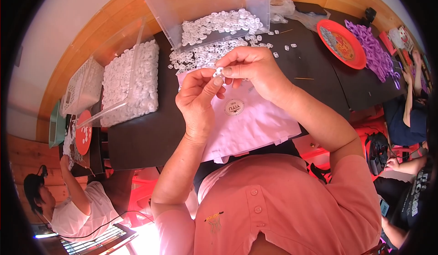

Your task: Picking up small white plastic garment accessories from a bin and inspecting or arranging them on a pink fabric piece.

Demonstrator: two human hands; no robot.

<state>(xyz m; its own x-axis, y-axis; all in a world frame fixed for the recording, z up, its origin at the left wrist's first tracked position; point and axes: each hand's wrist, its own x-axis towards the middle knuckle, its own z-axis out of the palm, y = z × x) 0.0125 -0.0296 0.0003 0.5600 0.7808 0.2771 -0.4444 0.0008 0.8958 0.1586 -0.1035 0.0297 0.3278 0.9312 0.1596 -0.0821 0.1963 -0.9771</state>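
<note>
My left hand [198, 100] and my right hand [258, 70] meet over the middle of the table. Between their fingertips they pinch small white plastic pieces with dark holes [219, 71], and how many cannot be made out. Under both hands lies a pink cloth [255, 122] with a round printed mark, spread from the table toward my lap. Just beyond my fingers, a loose heap of the same white pieces [191, 57] covers the table. More of them lie in a clear plastic bin [164, 8] standing behind the heap.
To the left stands a clear box [133, 79] full of white pieces, beside a white basket [84, 86]. A red bowl [353, 56] and purple linked pieces [372, 49] lie far right. Thin sticks [304, 78] rest on the dark table [146, 147]. Other people sit left and right.
</note>
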